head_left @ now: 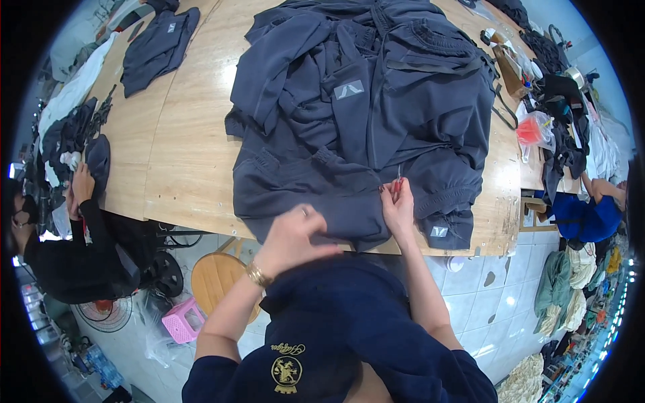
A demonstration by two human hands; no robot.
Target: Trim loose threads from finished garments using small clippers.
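Note:
A dark grey garment (309, 208) with a gathered elastic waist lies at the table's near edge, in front of a big heap of similar garments (430, 101). Over its near left part hovers my left hand (295, 235), slightly blurred, thumb and fingers apart with nothing seen between them. My right hand (398, 208) is at the garment's right end, fingers closed round a small pointed metal tool (399, 172) whose thin tip sticks up; its kind is mostly hidden by the fingers. A light grey patch (349, 89) shows on one garment in the heap.
Another folded dark garment (161, 47) lies far left on the wooden table (191, 134). A person in black (74, 248) works at the left, another in blue (578, 215) at the right. Below the table stand a round wooden stool (218, 282) and a pink plastic stool (183, 320).

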